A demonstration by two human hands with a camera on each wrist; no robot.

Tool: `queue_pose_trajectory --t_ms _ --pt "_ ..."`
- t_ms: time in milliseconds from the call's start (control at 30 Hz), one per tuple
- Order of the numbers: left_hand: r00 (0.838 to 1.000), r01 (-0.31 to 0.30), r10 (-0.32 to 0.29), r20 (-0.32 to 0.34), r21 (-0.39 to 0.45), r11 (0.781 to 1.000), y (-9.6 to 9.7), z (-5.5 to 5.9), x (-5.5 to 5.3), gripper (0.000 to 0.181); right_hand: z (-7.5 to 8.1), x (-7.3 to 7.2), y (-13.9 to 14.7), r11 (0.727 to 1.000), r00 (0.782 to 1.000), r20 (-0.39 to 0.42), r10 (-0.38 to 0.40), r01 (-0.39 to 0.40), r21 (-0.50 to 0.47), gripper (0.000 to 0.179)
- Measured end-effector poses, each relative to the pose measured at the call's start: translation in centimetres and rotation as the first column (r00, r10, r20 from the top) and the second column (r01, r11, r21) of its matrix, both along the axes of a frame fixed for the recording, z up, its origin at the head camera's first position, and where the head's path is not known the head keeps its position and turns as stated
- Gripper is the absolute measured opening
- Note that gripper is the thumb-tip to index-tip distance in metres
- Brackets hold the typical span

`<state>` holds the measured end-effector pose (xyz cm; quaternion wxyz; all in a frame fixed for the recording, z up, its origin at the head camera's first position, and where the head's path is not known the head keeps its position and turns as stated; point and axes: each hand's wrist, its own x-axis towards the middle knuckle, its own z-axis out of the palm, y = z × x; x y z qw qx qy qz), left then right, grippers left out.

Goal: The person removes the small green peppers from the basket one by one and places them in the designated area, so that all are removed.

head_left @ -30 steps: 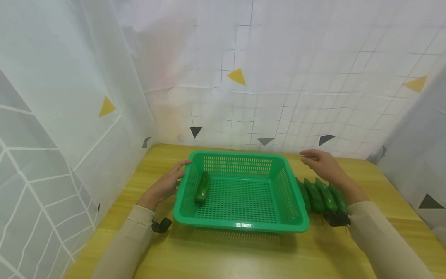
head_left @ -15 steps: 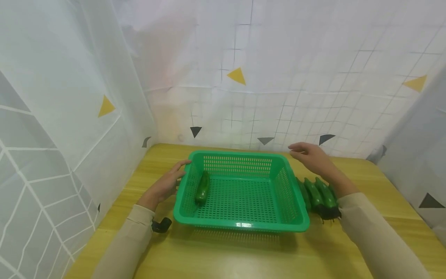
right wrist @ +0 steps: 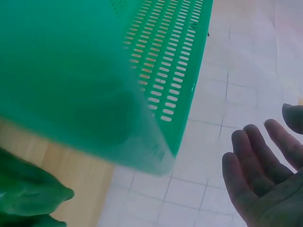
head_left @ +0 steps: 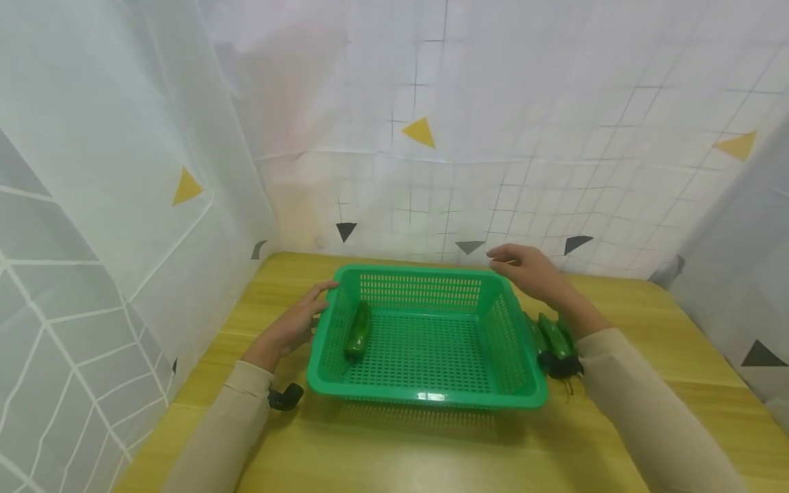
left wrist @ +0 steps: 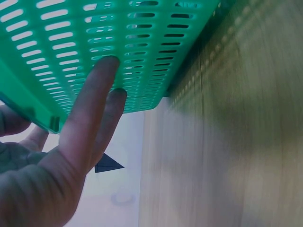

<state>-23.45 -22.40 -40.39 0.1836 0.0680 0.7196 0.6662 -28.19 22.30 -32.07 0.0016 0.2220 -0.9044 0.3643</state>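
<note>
My left hand (head_left: 294, 327) rests at the left rim of a green plastic basket (head_left: 425, 402) with slotted walls. Its straight fingers (left wrist: 87, 111) lie against the outer wall in the left wrist view. One long green pepper (head_left: 359, 332) lies inside the basket along the left side. Above the basket's far right corner hovers my right hand (head_left: 529, 274), its fingers loosely bent around nothing; the right wrist view shows this palm (right wrist: 277, 201) apart from the basket. More long green peppers (head_left: 557, 335) lie side by side just right of the basket, partly hidden by my right forearm and wrist camera.
The basket stands on a yellow wood-grain table (head_left: 401, 459). A pale sheet (head_left: 493, 103) printed with lines and triangles hangs behind the table. Another sheet (head_left: 111, 178) closes off the left side. A black camera (head_left: 285, 397) sits at my left wrist.
My right hand has moved left and slightly away from me, from above the peppers to the basket's far right corner. My left hand, the basket and the pepper in it have stayed put.
</note>
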Motion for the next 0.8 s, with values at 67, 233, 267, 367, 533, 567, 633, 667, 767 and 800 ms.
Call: queue_pose_trajectory --t_ms 67,233,267,367,533,567,633,667,767,800 --pt "1.000 0.001 -0.001 -0.001 0.000 1.000 0.0 0.0 0.0 0.051 0.4 0.1 -0.4 1.000 1.000 0.003 0.014 -0.014 0.001 0.039" --pt "1.000 0.005 -0.005 -0.003 0.008 1.000 0.0 0.0 0.0 0.052 0.7 0.1 -1.5 0.999 0.999 0.030 0.037 -0.037 -0.016 0.039" --pt "1.000 0.006 -0.006 -0.002 0.009 1.000 0.0 0.0 0.0 0.052 0.7 0.0 -1.7 0.999 0.999 0.033 0.041 -0.040 -0.016 0.039" --pt "1.000 0.004 -0.005 0.004 0.014 1.000 0.0 -0.1 0.0 0.052 0.4 -0.2 -2.4 0.998 0.998 0.046 0.051 -0.050 -0.028 0.039" --pt "1.000 0.006 -0.006 0.000 0.012 1.000 0.0 -0.1 0.0 0.052 0.1 -0.4 -3.8 0.996 0.996 0.044 0.081 -0.079 -0.052 0.037" --pt "1.000 0.007 -0.007 -0.002 0.011 1.000 0.0 -0.1 0.0 0.052 0.0 -0.5 -4.1 0.995 0.995 0.039 0.087 -0.084 -0.056 0.036" --pt "1.000 0.010 -0.010 -0.005 0.011 1.000 0.0 -0.1 0.0 0.052 -0.2 -0.6 -4.7 0.994 0.995 0.031 0.093 -0.091 -0.055 0.036" --pt "1.000 0.010 -0.010 -0.005 0.013 1.000 0.0 -0.1 0.0 0.052 -0.4 -0.7 -5.0 0.994 0.995 0.030 0.095 -0.093 -0.053 0.035" --pt "1.000 0.008 -0.008 -0.004 0.013 1.000 0.0 0.0 0.0 0.052 -0.8 -0.9 -5.8 0.993 0.994 0.028 0.107 -0.105 -0.046 0.034" --pt "1.000 0.005 -0.005 -0.004 0.011 1.000 0.0 0.0 -0.1 0.052 -1.0 -1.0 -6.1 0.993 0.994 0.027 0.109 -0.108 -0.039 0.034"
